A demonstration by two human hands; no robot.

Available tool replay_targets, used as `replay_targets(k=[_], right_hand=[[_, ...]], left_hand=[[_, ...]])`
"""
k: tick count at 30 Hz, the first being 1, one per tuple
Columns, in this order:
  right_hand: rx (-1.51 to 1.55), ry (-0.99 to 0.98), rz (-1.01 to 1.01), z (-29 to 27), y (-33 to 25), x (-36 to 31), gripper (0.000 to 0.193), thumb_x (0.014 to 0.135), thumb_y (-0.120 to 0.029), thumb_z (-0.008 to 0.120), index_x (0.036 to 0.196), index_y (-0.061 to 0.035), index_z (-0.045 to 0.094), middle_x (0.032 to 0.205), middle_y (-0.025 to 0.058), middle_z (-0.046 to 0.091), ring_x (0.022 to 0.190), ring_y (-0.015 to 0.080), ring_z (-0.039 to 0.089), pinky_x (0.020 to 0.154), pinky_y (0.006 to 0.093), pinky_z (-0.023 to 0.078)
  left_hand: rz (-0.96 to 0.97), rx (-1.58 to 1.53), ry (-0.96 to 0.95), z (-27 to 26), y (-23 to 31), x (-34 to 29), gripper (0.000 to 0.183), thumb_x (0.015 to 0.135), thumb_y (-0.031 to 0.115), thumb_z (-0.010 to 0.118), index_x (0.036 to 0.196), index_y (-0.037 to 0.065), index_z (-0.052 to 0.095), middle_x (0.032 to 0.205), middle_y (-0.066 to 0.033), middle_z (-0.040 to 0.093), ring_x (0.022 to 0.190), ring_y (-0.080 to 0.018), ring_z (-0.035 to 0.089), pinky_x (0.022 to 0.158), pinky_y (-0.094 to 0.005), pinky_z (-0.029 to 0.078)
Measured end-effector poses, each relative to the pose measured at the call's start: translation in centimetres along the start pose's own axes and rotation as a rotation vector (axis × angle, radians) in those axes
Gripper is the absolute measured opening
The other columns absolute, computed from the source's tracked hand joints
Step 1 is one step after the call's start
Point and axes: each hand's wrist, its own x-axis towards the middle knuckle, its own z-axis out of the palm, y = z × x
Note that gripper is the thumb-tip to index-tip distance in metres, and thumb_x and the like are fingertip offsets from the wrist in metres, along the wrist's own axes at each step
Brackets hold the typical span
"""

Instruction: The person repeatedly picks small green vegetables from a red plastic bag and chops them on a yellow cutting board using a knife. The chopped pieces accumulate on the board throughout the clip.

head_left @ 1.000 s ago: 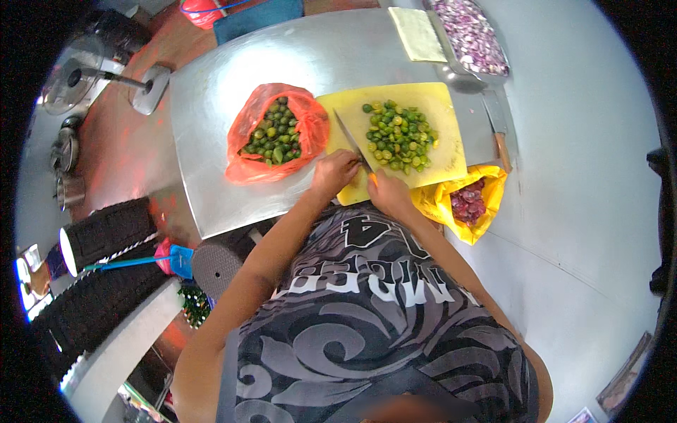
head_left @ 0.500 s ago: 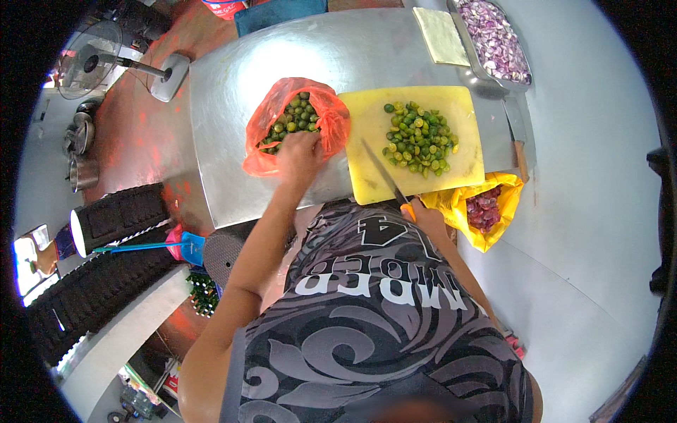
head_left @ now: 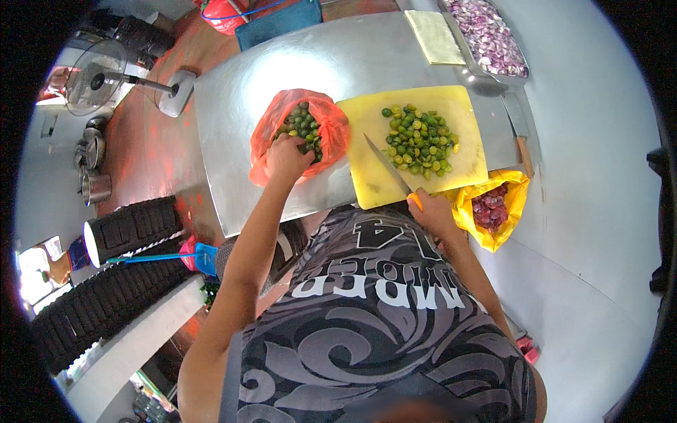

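Observation:
An orange-red plastic bag (head_left: 262, 151) of whole green calamansi (head_left: 302, 121) stands open on the metal table. My left hand (head_left: 288, 156) is inside its mouth, with fingers and thumb curled round calamansi; the fingertips are partly hidden among the fruit. To the right lies a yellow cutting board (head_left: 360, 116) bearing a heap of cut calamansi (head_left: 422, 137), some with the pale cut face up. My right hand (head_left: 431, 210) grips a knife (head_left: 388, 166) by its orange handle at the board's near edge. The blade points up and left over the board.
Beside the board's near right corner sits a yellow bag (head_left: 520, 190) with dark red pieces. A second knife (head_left: 520, 144) with a wooden handle lies along the right wall. At the far right are a metal tray (head_left: 523, 77) of chopped purple onions and a folded pale cloth (head_left: 434, 39).
My left hand has moved deeper into the bag's opening and curled among the fruit. My right hand still holds the knife. The whole view has shifted slightly.

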Motion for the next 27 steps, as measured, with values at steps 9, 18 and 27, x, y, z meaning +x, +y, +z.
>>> replay_targets(k=[9,18,27], right_hand=[[0.07,-0.066,-0.006,0.8,-0.4,-0.2,0.034,0.097,-0.041,0.057,0.097,-0.0069,0.057,0.077,0.0225,0.066,0.073,0.0456,0.066,0.065,0.0564,0.051],[0.097,-0.002,-0.001,-0.6,-0.7,0.5,0.032,0.097,-0.039,0.058,0.096,-0.0068,0.058,0.07,0.0228,0.065,0.07,0.0461,0.066,0.063,0.057,0.051],[0.063,-0.022,-0.071,2.0,0.4,0.2,0.038,0.097,-0.044,0.055,0.101,-0.006,0.059,0.073,0.0243,0.068,0.071,0.0448,0.069,0.066,0.0571,0.055]], left_hand=[[-0.032,-0.712,0.047,-2.1,-1.6,-1.2,0.032,0.078,0.021,0.081,0.106,0.006,0.074,0.097,-0.0132,0.074,0.082,-0.0196,0.074,0.072,-0.0328,0.058],[0.025,-0.685,-0.012,-1.0,-1.7,-1.2,0.028,0.091,0.019,0.071,0.117,0.011,0.075,0.087,-0.0127,0.077,0.07,-0.0158,0.073,0.067,-0.0292,0.057],[0.039,-0.513,0.161,-1.4,-1.6,-0.9,0.021,0.094,0.024,0.068,0.11,0.013,0.078,0.077,-0.0078,0.076,0.059,-0.014,0.071,0.058,-0.029,0.055]])
